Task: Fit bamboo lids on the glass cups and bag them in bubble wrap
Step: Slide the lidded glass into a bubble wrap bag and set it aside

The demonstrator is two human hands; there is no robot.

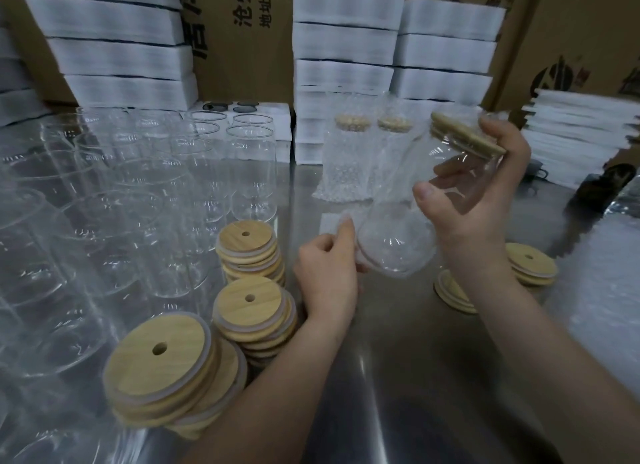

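My right hand (478,200) grips a glass cup (408,242) that lies tilted above the steel table, its bamboo lid (464,136) on the upper right end. A clear bubble wrap bag (377,186) sits around the cup. My left hand (325,273) pinches the bag at the cup's lower end. Two bagged, lidded cups (346,158) stand behind. Several bare glass cups (138,200) crowd the left. Stacks of bamboo lids (252,307) with centre holes rise at the front left.
More bamboo lids (530,264) lie right of my right forearm. White foam sheets (346,41) are stacked against cardboard boxes (242,37) at the back, and another white stack (581,131) stands at the far right. The steel table (398,377) shows bare metal between my arms.
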